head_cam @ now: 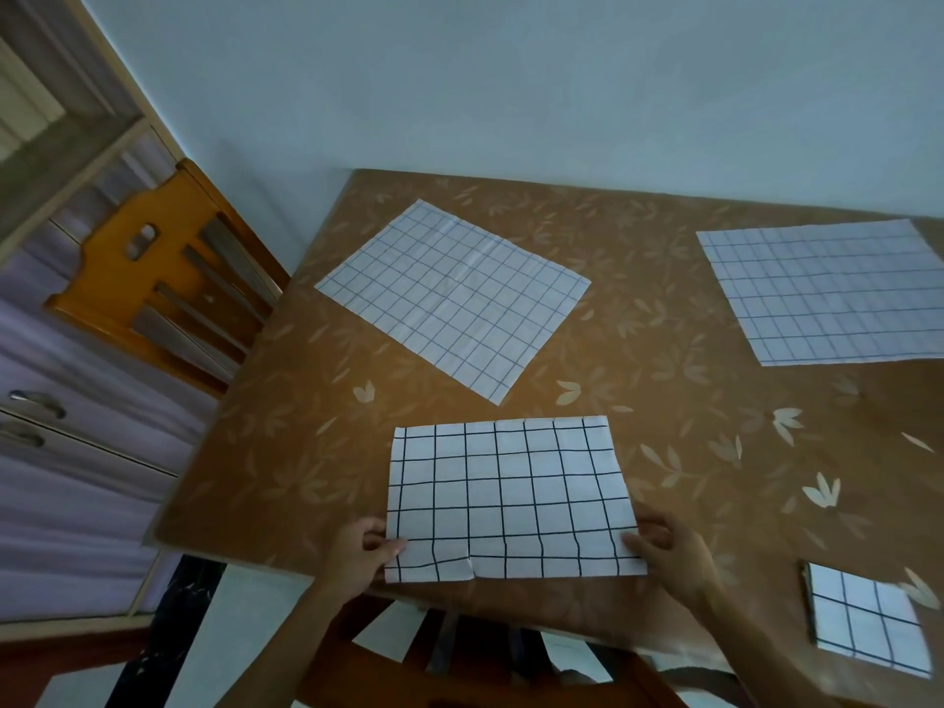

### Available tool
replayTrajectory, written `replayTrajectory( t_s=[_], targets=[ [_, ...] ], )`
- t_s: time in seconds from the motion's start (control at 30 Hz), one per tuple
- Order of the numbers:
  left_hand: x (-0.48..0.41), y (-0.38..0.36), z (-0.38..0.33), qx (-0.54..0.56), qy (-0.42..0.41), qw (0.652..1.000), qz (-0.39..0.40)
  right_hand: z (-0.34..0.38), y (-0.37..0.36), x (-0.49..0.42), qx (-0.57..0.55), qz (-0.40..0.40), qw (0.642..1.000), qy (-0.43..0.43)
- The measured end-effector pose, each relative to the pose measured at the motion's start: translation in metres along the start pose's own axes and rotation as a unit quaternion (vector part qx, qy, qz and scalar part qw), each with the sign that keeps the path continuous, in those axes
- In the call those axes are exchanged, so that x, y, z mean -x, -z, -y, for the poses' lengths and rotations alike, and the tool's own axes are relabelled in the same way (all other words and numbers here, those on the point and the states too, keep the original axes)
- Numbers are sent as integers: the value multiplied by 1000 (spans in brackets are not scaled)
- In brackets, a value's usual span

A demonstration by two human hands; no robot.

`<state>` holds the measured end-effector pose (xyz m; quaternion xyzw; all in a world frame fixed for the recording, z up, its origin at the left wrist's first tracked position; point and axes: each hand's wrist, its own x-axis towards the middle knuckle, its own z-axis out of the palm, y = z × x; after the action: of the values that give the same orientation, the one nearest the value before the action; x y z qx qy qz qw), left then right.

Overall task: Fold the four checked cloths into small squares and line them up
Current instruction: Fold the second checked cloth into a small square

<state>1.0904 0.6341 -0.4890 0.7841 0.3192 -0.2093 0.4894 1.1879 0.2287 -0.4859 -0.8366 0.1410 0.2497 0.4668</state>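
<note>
noting left grip (365, 549) and right grip (669, 549) each clamped on a near corner of the half-folded cloth (511, 498) at the front edge of the surface (316, 452), we judge one grip leading would skew the fold or drag it off.

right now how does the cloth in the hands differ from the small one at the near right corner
The held cloth is a wide rectangle showing many checks; the small cloth is a compact square showing only a few. The left hand and right hand pinch the held cloth's near corners; nothing touches the small cloth. Both are white with dark grid lines and lie on the table.
</note>
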Motion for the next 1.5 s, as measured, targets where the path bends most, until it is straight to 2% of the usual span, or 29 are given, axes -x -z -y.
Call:
replayTrajectory(
  t_s=[0.23, 0.63, 0.9, 0.97, 1.07, 1.13, 1.17, 1.23, 1.33, 1.43, 1.5],
  targets=[
    [-1, -5, -2, -34, -16, 999, 20, -8, 6, -1, 15, -29, 999, 3],
    [2, -5, -4, -101, -18, 995, 7, 4, 2, -9, 57, -56, 997, 12],
    [6, -3, -7, -169, -54, 984, 12, 8, 3, -12, 75, -57, 995, 17],
    [8, -6, -9, -186, -67, 980, -23, 9, 2, -9, 91, -64, 994, 21],
    [8, -18, -16, -238, -123, 947, -180, 9, -4, -6, 192, -157, 965, 87],
    [6, -33, -27, -281, -199, 911, -225, 13, -17, -5, 258, -201, 926, 191],
    [4, -42, -35, -311, -238, 892, -226, 19, -27, -4, 271, -196, 910, 245],
    [3, -65, -49, -360, -287, 871, -169, 31, -52, -4, 291, -151, 890, 316],
    [0, -96, -55, -408, -303, 859, -54, 35, -92, -7, 364, -51, 862, 350],
    [-11, -107, -39, -496, -306, 812, -17, 19, -114, -13, 438, 8, 829, 348],
    [-17, -104, -29, -518, -312, 797, -6, 10, -114, -17, 466, 28, 819, 335]
  ],
)
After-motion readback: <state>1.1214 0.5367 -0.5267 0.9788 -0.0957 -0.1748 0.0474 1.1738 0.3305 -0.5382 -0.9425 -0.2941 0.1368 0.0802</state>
